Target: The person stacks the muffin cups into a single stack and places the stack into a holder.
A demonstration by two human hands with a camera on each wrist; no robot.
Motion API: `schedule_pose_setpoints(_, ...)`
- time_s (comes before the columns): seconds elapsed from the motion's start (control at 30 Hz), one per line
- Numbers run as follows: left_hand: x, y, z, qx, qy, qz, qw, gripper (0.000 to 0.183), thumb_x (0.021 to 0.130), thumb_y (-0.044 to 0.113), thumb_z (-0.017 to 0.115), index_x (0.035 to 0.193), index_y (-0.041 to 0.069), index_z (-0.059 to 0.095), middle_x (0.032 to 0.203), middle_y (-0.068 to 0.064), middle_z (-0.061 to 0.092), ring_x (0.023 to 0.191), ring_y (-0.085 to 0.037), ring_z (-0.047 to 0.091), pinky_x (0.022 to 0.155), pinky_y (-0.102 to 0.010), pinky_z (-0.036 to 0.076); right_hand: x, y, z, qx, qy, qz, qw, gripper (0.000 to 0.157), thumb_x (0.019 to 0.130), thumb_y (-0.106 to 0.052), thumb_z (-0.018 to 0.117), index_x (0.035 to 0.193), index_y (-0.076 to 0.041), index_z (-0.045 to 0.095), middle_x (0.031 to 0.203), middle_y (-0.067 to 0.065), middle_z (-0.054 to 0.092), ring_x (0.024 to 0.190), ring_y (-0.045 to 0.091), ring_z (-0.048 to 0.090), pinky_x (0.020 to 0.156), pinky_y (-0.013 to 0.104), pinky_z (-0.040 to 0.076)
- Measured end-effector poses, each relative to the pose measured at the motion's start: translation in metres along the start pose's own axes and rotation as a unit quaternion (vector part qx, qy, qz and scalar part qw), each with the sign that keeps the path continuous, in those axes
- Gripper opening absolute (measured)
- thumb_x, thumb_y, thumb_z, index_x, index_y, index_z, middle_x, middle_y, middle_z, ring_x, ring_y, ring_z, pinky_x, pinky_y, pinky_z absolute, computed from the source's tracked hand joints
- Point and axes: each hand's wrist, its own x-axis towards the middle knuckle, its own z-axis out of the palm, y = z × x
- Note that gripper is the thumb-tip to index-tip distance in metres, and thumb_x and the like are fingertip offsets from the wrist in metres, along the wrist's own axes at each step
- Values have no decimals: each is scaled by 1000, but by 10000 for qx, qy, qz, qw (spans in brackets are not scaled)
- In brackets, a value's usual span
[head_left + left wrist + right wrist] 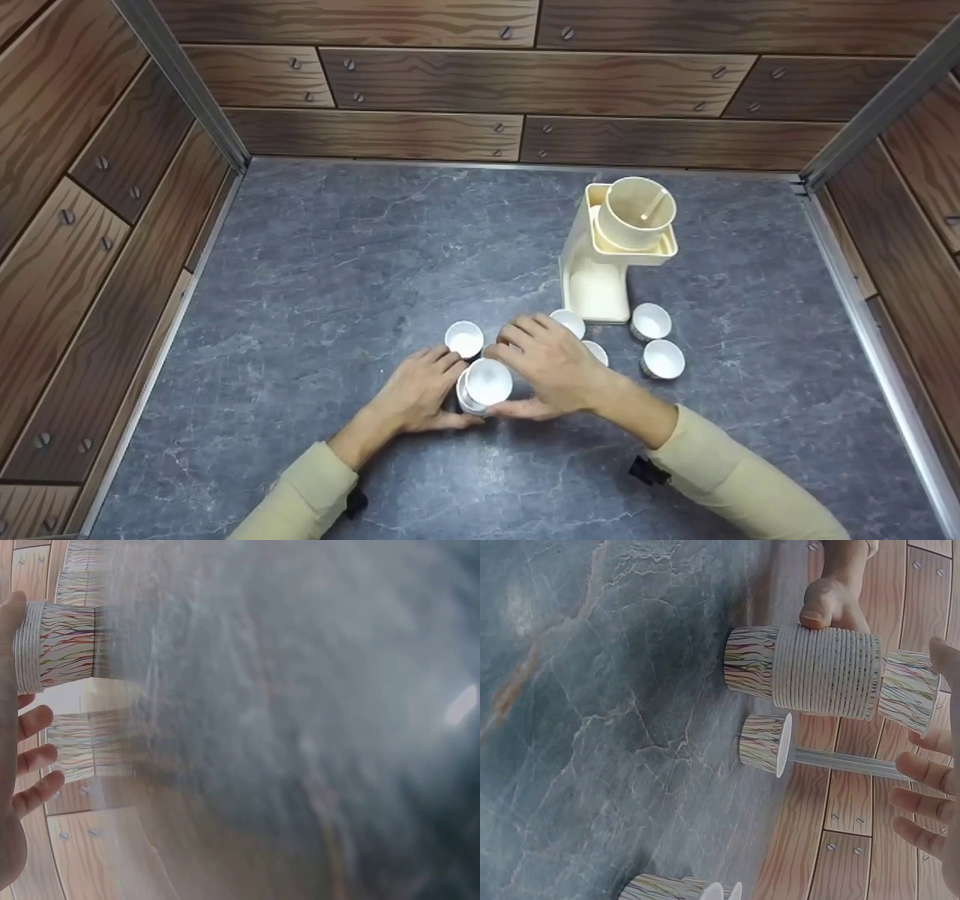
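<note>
In the head view my left hand (pixel 424 390) steadies a tall stack of small paper cups, with its thumb and fingers on either side. The right wrist view shows the stack (pixel 825 671) upright, its many white rims nested closely and its sides printed with coloured wavy lines. My right hand (pixel 555 367) pinches a single paper cup (pixel 489 382) between thumb and fingers at the top of the stack. In the right wrist view this cup (pixel 910 692) sits slightly askew above the uppermost rim. Another single cup (pixel 464 340) stands just beyond the left fingertips.
A cream-coloured stand (pixel 596 289) with a round hopper (pixel 637 214) on top is at the back right. Two cups, one a paper cup (pixel 651 322), stand right of its base; two more are partly hidden behind my right hand. Wood-patterned walls (pixel 420 79) enclose the grey marbled surface.
</note>
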Motion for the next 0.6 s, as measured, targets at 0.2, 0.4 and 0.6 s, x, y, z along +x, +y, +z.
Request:
schedule_pose_setpoints(0.2, 0, 0, -1, -8, -54, -28, 10000, 78, 82, 81, 68, 124, 16, 68, 117, 0, 73, 114, -20, 68, 91, -35, 58, -1, -1, 5, 84, -185, 84, 9998, 69, 83, -81, 64, 115, -19, 69, 103, -1, 68, 97, 21, 64, 84, 36, 51)
schedule_pose_setpoints(0.4, 0, 1, 0, 10, -112, -54, 9999, 79, 82, 81, 67, 126, 15, 68, 118, 0, 74, 113, -20, 68, 91, -35, 59, -2, -2, 10, 96, -216, 30, 9997, 68, 86, -80, 62, 116, -19, 69, 104, -1, 68, 100, 21, 64, 84, 37, 51)
schedule_pose_setpoints(0.6, 0, 2, -1, -11, -77, -67, 9999, 77, 82, 80, 68, 124, 15, 68, 116, 1, 73, 111, -19, 68, 90, -35, 58, -3, -3, 13, 105, -259, 61, 9996, 69, 85, -81, 62, 116, -20, 69, 105, 0, 69, 102, 22, 66, 86, 37, 52)
